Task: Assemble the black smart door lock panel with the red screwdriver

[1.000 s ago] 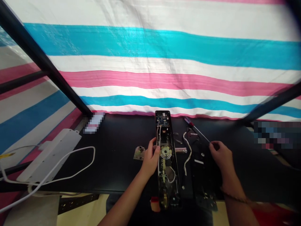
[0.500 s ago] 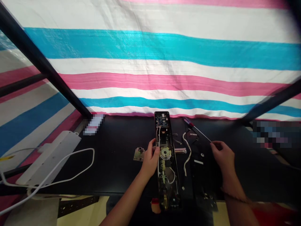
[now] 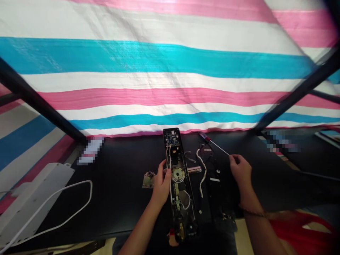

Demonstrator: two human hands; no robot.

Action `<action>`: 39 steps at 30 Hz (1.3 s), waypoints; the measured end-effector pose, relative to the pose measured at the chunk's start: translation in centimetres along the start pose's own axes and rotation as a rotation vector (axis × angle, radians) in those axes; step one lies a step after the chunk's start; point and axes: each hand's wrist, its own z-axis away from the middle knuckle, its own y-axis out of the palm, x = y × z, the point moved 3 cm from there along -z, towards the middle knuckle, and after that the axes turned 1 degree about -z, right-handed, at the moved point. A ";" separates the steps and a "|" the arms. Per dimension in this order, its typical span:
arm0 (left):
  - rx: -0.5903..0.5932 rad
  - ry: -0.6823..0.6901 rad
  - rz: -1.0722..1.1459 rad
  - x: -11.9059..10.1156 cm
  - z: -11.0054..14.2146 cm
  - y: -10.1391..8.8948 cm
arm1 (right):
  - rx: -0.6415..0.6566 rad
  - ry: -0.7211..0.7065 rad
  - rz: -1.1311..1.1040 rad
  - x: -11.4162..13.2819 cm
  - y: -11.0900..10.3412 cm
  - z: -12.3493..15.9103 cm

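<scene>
Small circuit board (image 3: 148, 180) just left of left grip (image 3: 160, 185). Left grip closed on near-left edge of open black housing (image 3: 172, 161), presumably steadying it. Right grip (image 3: 241, 170) pinches screwdriver (image 3: 218, 146) tip, probably controlling its angle.

Bare left hand (image 3: 161, 182) half-curled, thumb apart from fingers; bare right hand (image 3: 241, 171) pinched, wrist dark-banded, both forearms angled inward.

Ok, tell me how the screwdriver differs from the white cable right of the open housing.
The screwdriver is straight; the white cable curves. The screwdriver has a purple-and-red handle and thin shaft; the cable is mostly white. The right hand holds the screwdriver's shaft end; no hand touches the cable. Both are right of the open housing.
</scene>
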 end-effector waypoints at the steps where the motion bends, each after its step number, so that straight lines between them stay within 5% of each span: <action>1: 0.000 0.000 -0.002 0.0 0.0 0.0 | -0.009 0.003 -0.008 0.0 0.0 0.0; 28: -0.025 -0.034 -0.019 0.0 -0.2 -0.1 | -0.031 0.113 -0.021 0.2 -0.8 0.0; 39: -0.017 -0.031 -0.021 -0.2 -0.1 0.0 | -0.230 0.083 -0.186 0.5 -1.3 0.1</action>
